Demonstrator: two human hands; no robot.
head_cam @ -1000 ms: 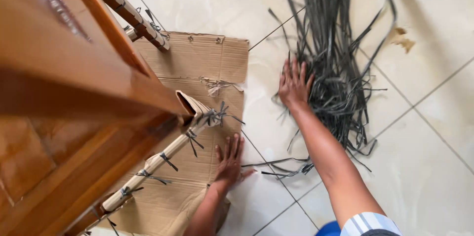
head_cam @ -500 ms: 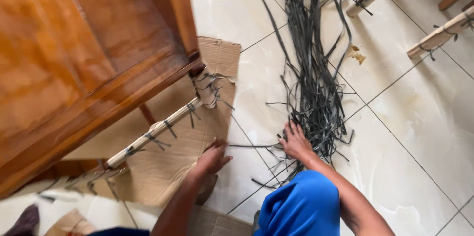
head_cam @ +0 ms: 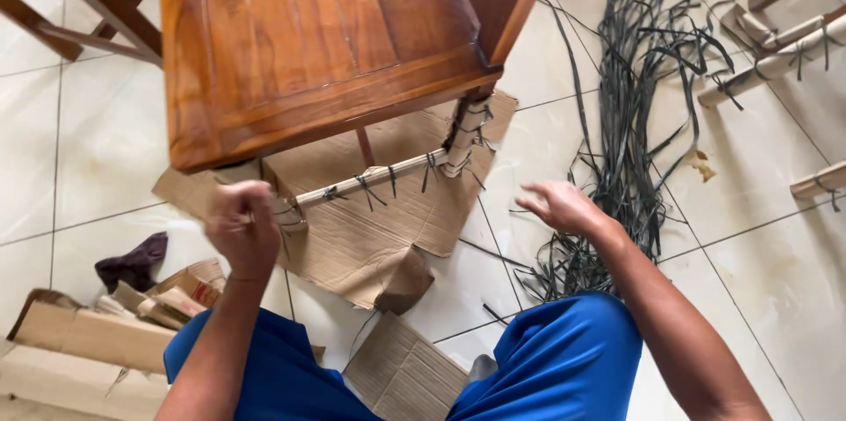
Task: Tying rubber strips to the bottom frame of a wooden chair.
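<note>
At the far left, torn cardboard pieces [head_cam: 84, 337] lie on the tiled floor [head_cam: 97, 139], cut off by the lower edge, with a dark cloth [head_cam: 132, 260] just above them. The left hand [head_cam: 244, 225] is blurred; it looks curled into a loose fist just beside the left end of the paper-wrapped rung [head_cam: 370, 181], but I cannot tell whether it grips anything. That rung, tied with dark strips, runs under the wooden table [head_cam: 326, 33], whose top hides most of its frame and the wrapped leg [head_cam: 464, 134]. A flat cardboard sheet [head_cam: 370, 236] lies beneath. The blue shorts [head_cam: 546, 359] fill the bottom middle. The right hand [head_cam: 564, 207] hovers open above the floor, fingers loosely spread, empty, near the left edge of the bundle of dark plastic strips [head_cam: 634, 112]. Those strips stretch away toward the top. At the right, more wrapped wooden rails [head_cam: 775, 55] are cut off by the edge.
</note>
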